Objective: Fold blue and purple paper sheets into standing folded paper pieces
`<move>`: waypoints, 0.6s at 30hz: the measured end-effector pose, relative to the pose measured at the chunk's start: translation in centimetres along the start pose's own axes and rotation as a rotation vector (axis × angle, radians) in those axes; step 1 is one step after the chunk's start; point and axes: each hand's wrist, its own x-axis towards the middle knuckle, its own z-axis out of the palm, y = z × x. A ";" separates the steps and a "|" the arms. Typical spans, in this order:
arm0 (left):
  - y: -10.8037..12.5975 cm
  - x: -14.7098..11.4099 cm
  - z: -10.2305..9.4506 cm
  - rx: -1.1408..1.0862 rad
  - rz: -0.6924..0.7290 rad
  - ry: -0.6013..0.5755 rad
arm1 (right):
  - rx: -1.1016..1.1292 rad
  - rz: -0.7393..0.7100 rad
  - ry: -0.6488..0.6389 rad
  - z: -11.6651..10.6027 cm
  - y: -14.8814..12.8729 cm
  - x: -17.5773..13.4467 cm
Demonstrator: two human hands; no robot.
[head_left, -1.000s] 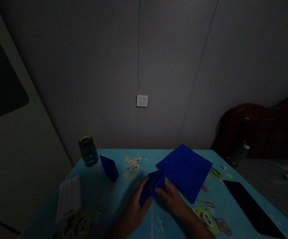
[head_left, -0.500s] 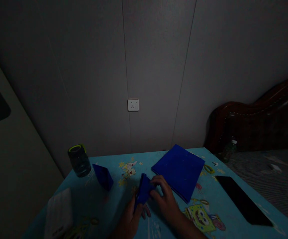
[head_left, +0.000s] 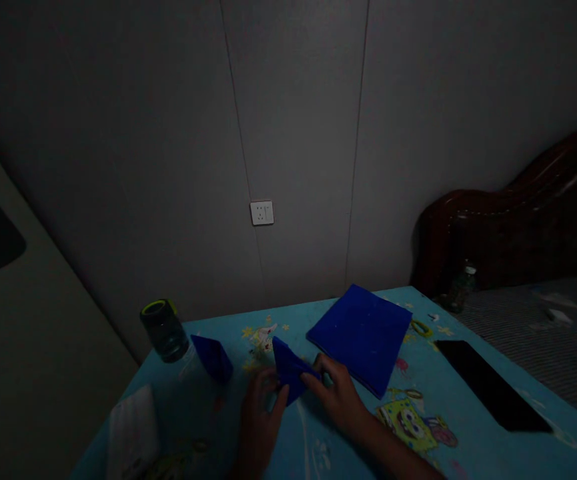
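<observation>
A folded piece of blue paper (head_left: 288,369) lies on the light blue cartoon-print table (head_left: 348,440), and both my hands grip it. My left hand (head_left: 261,420) pinches its near left side; my right hand (head_left: 337,399) presses its right edge with fingers and thumb. Just to the right lies a flat stack of blue paper sheets (head_left: 361,335). A finished folded blue paper shape (head_left: 212,357) stands to the left.
A dark jar with a yellow-green rim (head_left: 163,330) stands at the table's back left corner. White tissue pack (head_left: 131,433) lies near left, a black phone (head_left: 491,385) at right. A wall socket (head_left: 261,213) and dark wooden headboard (head_left: 513,227) are behind.
The camera view shifted, so the table's objects sit differently in frame. The blue paper in my hands has been turned and refolded into a flatter pointed shape; my fingers have shifted on it.
</observation>
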 end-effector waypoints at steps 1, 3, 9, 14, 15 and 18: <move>0.1 0.0 -0.2 0.025 0.002 0.018 | -0.022 -0.035 -0.018 0.1 0.0 -0.1; 0.0 -0.1 -0.6 0.065 -0.015 0.047 | -0.057 -0.099 -0.045 0.2 -0.1 -0.2; -0.4 -0.5 -1.2 0.113 -0.036 -0.044 | -0.142 -0.142 -0.031 0.5 0.2 -0.6; -0.2 -0.5 -0.4 -0.007 -0.160 -0.059 | -0.187 -0.214 -0.011 1.1 0.4 -1.0; -0.3 -0.5 -0.3 -0.037 -0.188 -0.047 | -0.177 -0.231 -0.022 1.1 0.3 -1.1; -0.6 -0.3 -0.3 -0.139 -0.207 -0.041 | -0.060 -0.280 -0.111 0.8 -0.4 -1.1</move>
